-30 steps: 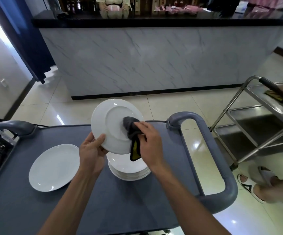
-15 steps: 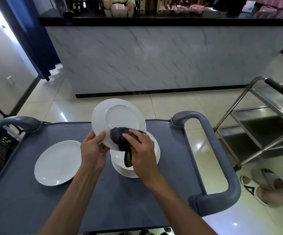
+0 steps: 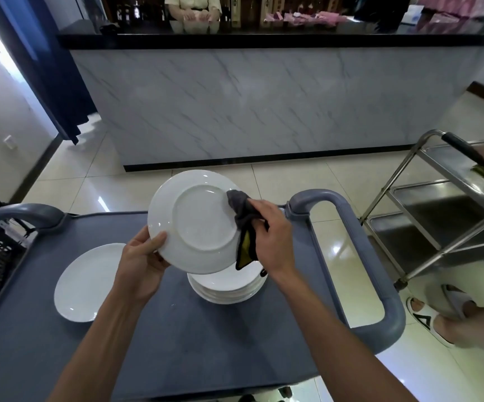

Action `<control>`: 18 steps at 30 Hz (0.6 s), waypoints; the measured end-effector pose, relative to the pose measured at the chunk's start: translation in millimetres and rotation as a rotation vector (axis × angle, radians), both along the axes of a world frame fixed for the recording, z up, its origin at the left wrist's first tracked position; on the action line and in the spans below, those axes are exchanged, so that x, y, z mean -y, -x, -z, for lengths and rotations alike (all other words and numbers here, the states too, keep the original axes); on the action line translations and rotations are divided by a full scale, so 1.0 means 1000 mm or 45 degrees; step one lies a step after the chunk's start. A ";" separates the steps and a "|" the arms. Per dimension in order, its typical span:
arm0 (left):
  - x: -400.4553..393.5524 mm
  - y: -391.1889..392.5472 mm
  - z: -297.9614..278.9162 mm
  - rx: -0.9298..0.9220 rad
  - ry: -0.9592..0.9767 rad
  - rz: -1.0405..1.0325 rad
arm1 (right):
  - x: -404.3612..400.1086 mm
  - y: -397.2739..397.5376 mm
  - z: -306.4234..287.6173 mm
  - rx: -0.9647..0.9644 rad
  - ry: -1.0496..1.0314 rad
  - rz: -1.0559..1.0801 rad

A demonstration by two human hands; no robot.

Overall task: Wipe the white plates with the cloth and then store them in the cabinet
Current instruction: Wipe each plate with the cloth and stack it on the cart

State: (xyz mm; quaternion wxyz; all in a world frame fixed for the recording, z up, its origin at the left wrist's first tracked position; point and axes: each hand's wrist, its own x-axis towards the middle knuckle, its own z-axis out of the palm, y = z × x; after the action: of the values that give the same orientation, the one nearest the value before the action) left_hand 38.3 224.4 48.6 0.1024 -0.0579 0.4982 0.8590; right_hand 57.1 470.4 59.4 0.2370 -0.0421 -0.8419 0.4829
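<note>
Wiping the plate's underside

I see the white plate (image 3: pixel 200 221) tilted above the stack of plates (image 3: pixel 226 288), my left hand (image 3: pixel 142 256) fingers pinching its rim. My right hand (image 3: pixel 270 236) fingers clutch the cloth (image 3: pixel 242 216) against its edge. Another plate (image 3: pixel 84 282) lies left on the grey cart (image 3: pixel 206 343).

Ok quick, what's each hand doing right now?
Left hand: shut on the white plate, gripping its rim.
Right hand: shut on the grey cloth, pressed against the plate.
</note>
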 end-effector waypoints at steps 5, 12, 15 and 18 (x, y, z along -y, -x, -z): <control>0.008 -0.001 -0.002 -0.055 0.047 0.114 | -0.009 0.015 -0.021 0.006 0.007 -0.022; 0.000 -0.003 -0.003 -0.094 0.131 0.189 | 0.011 0.030 -0.044 -0.067 -0.289 -0.129; -0.004 -0.003 -0.004 -0.110 0.153 0.204 | 0.029 0.025 -0.048 -0.131 -0.411 -0.216; -0.008 -0.003 -0.006 -0.104 0.159 0.205 | 0.047 0.016 -0.044 -0.173 -0.528 -0.246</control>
State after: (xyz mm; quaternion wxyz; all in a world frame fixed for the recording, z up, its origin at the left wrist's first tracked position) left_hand 41.8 232.5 54.5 0.1471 0.0110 0.5574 0.8170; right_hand 40.6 423.6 103.0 0.2495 0.1207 -0.9054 0.3217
